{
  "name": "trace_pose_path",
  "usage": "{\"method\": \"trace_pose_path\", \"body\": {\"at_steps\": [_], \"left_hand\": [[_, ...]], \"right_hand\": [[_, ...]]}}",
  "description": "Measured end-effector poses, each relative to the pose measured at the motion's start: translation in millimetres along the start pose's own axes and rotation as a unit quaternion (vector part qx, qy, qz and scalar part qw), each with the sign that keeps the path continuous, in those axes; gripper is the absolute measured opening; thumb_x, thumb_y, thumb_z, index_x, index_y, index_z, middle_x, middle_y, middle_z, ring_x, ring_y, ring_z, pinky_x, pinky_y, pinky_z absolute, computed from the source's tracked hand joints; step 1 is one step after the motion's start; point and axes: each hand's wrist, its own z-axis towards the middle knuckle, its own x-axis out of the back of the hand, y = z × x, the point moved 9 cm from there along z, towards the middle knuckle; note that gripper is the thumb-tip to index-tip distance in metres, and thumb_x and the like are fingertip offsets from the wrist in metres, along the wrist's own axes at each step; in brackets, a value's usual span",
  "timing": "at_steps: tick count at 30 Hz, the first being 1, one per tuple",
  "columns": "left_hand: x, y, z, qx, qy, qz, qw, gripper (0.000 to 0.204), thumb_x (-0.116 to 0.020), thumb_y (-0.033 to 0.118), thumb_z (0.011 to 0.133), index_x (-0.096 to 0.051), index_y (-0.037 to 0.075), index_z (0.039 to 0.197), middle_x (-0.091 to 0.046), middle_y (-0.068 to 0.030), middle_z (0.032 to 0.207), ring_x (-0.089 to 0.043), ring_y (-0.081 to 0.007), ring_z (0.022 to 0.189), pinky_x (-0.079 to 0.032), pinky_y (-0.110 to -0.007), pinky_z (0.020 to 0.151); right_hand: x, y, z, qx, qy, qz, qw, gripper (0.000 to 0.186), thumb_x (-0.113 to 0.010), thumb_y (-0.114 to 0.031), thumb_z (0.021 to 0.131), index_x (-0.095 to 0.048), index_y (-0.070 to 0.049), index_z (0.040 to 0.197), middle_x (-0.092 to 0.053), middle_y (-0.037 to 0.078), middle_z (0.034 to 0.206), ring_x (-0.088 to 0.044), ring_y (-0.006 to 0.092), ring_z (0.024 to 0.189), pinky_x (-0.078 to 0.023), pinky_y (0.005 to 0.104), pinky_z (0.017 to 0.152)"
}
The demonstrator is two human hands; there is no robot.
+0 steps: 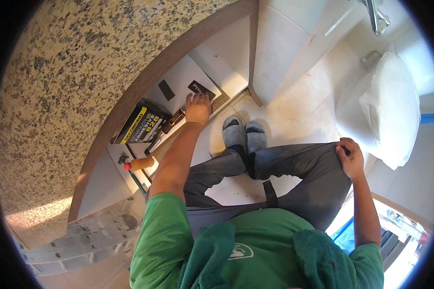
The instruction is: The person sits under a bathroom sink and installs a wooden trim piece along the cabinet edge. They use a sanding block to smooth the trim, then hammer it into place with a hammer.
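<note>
My left hand [198,108] reaches into the open cabinet, its bent fingers on a small black flat rectangular item [200,88]. A separate dark strip [167,89] lies left of it. Along the shelf are a black and orange tube [173,120], a black and yellow adhesive tin [142,123], and a red-tipped tool with a yellowish handle [139,164]. My right hand [348,159] rests on my bent right knee, fingers curled over it.
The speckled stone countertop [58,82] curves above the cabinet. My slippered feet [243,135] rest on pale tiles. A large white plastic-covered object [378,111] stands at the right, below a chrome fitting [373,17]. A metal ladder-like object [82,245] lies at lower left.
</note>
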Motion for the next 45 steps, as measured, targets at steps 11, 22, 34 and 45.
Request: {"method": "trace_pose_path", "body": {"at_steps": [11,22,34,45], "left_hand": [[199,28,-36,-0.027,0.222,-0.256,0.94,0.01,-0.068,0.014,0.091,-0.07,0.007,0.085,-0.072,-0.0103,0.088,-0.068,-0.0303,0.086,-0.048,-0.044,0.083],[292,119,-138,-0.092,0.257,-0.346,0.898,0.011,-0.075,0.006,0.081,-0.071,0.005,0.092,-0.073,-0.0066,0.097,-0.069,-0.025,0.097,-0.049,-0.04,0.089],[362,151,-189,-0.271,0.256,-0.285,0.883,0.031,-0.077,0.013,0.078,-0.074,0.004,0.107,-0.071,-0.0067,0.119,-0.065,-0.0254,0.112,-0.051,-0.043,0.095],[321,146,-198,-0.096,0.199,-0.452,0.864,0.018,-0.076,0.014,0.087,-0.072,0.004,0.101,-0.072,-0.0106,0.118,-0.065,-0.031,0.111,-0.052,-0.043,0.096]], "right_hand": [[8,2,-10,0.027,0.045,0.012,0.999,0.018,-0.068,-0.02,0.091,-0.07,-0.004,0.099,-0.069,0.012,0.113,-0.061,0.0332,0.113,-0.048,0.0398,0.097],[-1,-83,-68,0.172,0.14,0.224,0.949,0.023,-0.068,-0.01,0.095,-0.057,0.002,0.079,-0.058,0.011,0.078,-0.055,0.027,0.074,-0.045,0.0391,0.072],[-123,-206,-126,-0.173,-0.398,0.644,0.63,0.036,-0.058,-0.04,0.104,-0.061,-0.006,0.111,-0.07,0.011,0.094,-0.072,0.0253,0.085,-0.058,0.0374,0.073],[-116,-199,-109,-0.098,-0.268,0.631,0.722,0.012,-0.06,-0.011,0.101,-0.064,-0.011,0.112,-0.067,-0.001,0.098,-0.063,0.0092,0.087,-0.05,0.0275,0.074]]}}
